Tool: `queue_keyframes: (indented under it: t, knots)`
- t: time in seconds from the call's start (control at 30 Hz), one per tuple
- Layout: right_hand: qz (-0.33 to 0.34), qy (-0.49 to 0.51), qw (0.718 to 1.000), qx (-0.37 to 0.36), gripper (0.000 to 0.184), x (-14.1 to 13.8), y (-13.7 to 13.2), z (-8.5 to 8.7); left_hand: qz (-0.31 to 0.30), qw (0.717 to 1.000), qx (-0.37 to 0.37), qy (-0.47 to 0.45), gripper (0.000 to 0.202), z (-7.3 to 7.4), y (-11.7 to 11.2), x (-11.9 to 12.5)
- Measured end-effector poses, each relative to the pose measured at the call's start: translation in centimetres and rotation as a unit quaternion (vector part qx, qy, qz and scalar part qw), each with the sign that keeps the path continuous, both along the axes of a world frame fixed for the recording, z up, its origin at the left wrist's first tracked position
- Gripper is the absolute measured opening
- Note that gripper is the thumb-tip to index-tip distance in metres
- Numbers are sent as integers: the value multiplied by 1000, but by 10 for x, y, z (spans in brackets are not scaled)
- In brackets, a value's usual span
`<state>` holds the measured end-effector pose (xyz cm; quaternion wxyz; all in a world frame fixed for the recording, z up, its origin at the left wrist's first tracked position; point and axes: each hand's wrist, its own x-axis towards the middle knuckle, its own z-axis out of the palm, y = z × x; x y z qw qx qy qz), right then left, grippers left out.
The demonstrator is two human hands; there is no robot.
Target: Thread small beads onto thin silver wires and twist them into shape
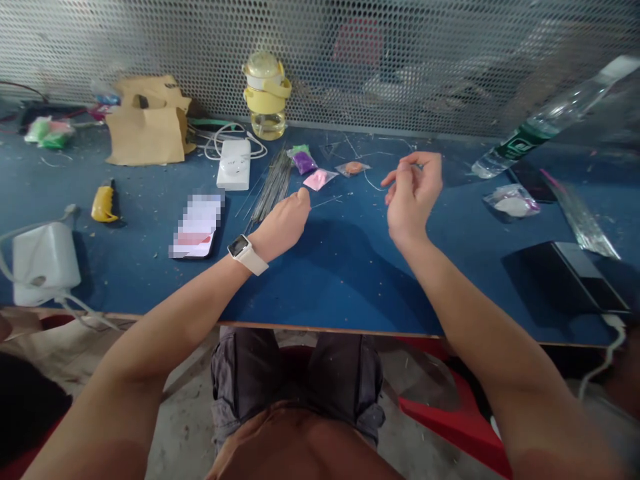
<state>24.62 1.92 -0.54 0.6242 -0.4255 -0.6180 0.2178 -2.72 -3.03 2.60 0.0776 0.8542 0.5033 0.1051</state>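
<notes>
My left hand (284,223), with a white watch on its wrist, rests on the blue table (340,267) in a pinch on a thin wire (325,200) that runs to the right. It lies beside a bundle of thin metal wires (273,187). My right hand (413,190) is raised above the table with thumb and fingers pinched together; a fine wire end seems to sit between them. Small bags of purple (304,161), pink (320,179) and orange (353,168) beads lie just beyond both hands.
A phone (197,227), a white power strip (234,164), a yellow bottle (266,97), a brown paper bag (147,123), a yellow cutter (104,203) and a white charger (44,260) stand on the left. A plastic bottle (545,120), a bag (513,200) and a black box (575,273) lie right.
</notes>
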Motion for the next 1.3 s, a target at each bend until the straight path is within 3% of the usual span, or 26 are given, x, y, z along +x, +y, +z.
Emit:
queue_keyframes:
  t: [0.03,0.13,0.33,0.43,0.6,0.83,0.97,1.13,1.3]
  knots:
    - [-32,8,999,20,42,1,3,-3,9,999,-8,-36,27,0,3,-2]
    - [-37,24,999,10,50,-5,7,-10,35,990,-4,-138,27,1,11,-5]
    - [85,9,996,-38,53,-25,-7,-3,46,954,-96,-279,26,6,13,1]
    - [144,-13,989,-36,50,-31,-20,6,52,940,-101,-321,21,3,14,3]
    - [162,-56,985,-5,42,-36,-37,17,42,930,-141,-337,22,-5,17,1]
    - [181,-74,981,22,33,-36,-45,19,38,905,-219,-363,20,-5,12,8]
    - [193,-69,979,11,34,-37,-49,20,44,907,-206,-366,12,5,8,9]
    - [205,-48,978,7,34,-40,-54,28,-7,896,-216,-387,23,23,5,2]
    - [164,-19,986,-2,44,-40,-54,37,-27,871,-287,-399,17,36,0,-1]
